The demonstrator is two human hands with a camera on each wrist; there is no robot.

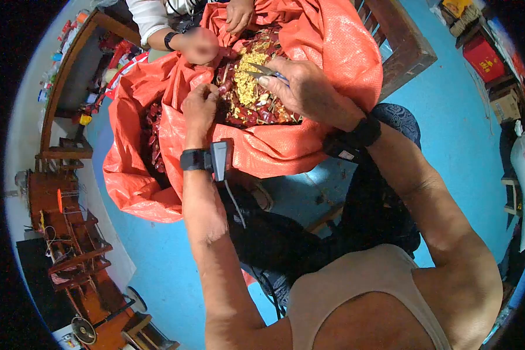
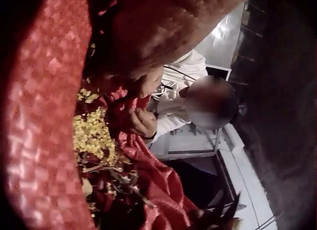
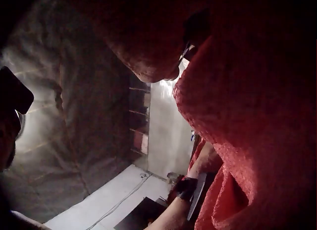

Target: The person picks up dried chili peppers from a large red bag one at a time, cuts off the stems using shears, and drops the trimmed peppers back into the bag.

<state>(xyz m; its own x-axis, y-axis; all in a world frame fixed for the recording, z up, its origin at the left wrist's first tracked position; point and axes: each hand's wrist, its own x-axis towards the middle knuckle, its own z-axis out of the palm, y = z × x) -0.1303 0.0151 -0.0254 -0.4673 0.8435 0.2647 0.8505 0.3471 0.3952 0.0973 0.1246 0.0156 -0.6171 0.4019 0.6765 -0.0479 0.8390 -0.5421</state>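
In the head view my right hand [image 1: 309, 87] grips a pair of scissors [image 1: 263, 71], blades spread and pointing left over a heap of yellow seeds [image 1: 251, 79]. My left hand [image 1: 200, 109] pinches a dried red chili [image 1: 224, 87] between thumb and fingers, left of the blades. Under both hands, dried red chilies [image 1: 265, 114] and stems lie in an orange-red woven sack [image 1: 268, 149] with its mouth spread wide. In the left wrist view my left hand [image 2: 158, 34] looms dark at the top, beside the seeds [image 2: 94, 136].
Opposite me, another person in a white sleeve [image 1: 149, 20] has a hand [image 1: 239, 14] at the sack's far edge. More red chilies [image 1: 151, 137] fill a fold at left. A wooden chair [image 1: 405, 49] stands right of the sack on the blue floor [image 1: 449, 111].
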